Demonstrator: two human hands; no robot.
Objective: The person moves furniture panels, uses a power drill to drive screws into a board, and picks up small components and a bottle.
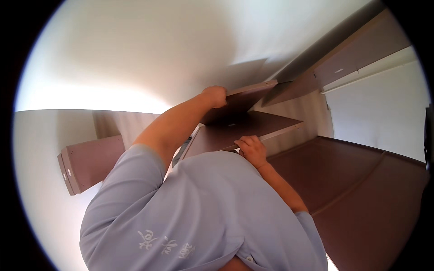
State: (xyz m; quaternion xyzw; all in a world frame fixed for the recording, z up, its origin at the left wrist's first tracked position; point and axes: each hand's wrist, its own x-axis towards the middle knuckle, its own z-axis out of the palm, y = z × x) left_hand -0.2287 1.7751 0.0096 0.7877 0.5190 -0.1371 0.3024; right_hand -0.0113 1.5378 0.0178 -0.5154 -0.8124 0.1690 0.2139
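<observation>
Two dark brown boards with pale edges are in front of me, one tilted up over the other. My left hand (215,96) is closed round the left end of the upper board (246,100), its arm stretched forward. Fingers of my right hand (252,150) are curled over the near edge of the lower board (251,128), close to my body. A dark gap separates the boards toward the left, where I cannot tell whether they touch. My shirt hides part of the lower board's near side.
A pale wall (135,49) rises ahead. Stacked brown panels (92,162) are at the left. Large brown boards (357,189) spread along the right, below a white panel (375,101). A long brown board (352,56) slants across the upper right, near the wall.
</observation>
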